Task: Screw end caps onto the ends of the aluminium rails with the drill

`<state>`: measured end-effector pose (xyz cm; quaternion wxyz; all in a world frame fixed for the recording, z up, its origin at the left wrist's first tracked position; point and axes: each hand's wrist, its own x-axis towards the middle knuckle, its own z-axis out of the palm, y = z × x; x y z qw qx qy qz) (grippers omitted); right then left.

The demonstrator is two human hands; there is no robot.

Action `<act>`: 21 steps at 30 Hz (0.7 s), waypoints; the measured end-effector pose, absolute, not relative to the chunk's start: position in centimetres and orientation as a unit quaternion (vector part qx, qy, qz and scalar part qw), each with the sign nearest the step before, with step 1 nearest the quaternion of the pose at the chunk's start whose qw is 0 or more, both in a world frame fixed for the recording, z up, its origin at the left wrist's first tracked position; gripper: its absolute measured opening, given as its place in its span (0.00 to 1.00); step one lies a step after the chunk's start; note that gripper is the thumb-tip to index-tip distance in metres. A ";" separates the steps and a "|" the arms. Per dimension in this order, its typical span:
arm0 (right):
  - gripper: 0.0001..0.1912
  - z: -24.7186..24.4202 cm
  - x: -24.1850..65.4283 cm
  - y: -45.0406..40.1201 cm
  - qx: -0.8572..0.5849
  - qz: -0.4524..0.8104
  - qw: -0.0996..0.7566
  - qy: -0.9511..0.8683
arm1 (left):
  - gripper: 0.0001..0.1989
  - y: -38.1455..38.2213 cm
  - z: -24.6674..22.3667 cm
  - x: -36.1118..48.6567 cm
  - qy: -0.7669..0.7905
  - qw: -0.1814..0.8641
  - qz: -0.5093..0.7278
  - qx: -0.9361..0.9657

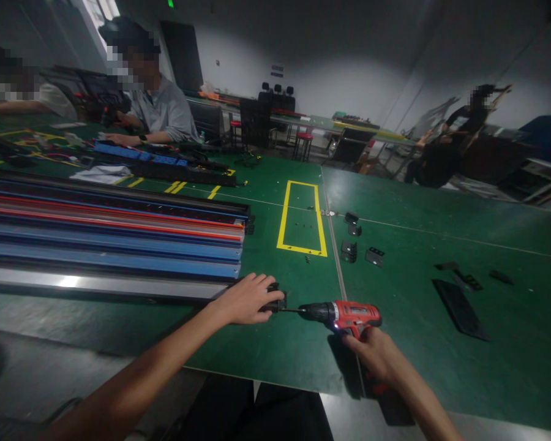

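My left hand [248,299] grips the near metal profile's end, its fingers curled over the black end bracket [281,300] and hiding part of it. The silver-topped profile [119,285] lies lengthwise on the green table. My right hand [377,352] is wrapped around the handle of a red and black cordless drill [356,312], whose lamp glows. The drill lies level, its long bit [291,310] pointing left at the bracket. The bit's tip reaches the bracket's end face; whether a screw sits there is too small to tell.
Blue and red profiles [202,248] lie behind the near one. Small black brackets [349,250], a flat black piece [459,309] and tiny screws [307,260] lie on the green table [408,226]. A yellow tape rectangle [282,220] marks its middle. Co-workers [160,110] sit at far left.
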<state>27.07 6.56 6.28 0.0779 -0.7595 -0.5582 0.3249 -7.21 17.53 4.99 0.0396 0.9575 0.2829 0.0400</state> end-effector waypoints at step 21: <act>0.14 6.4 27.0 6.5 -0.761 0.328 0.081 -0.553 | 0.21 17.6 5.1 -7.2 0.285 0.041 0.038 0.957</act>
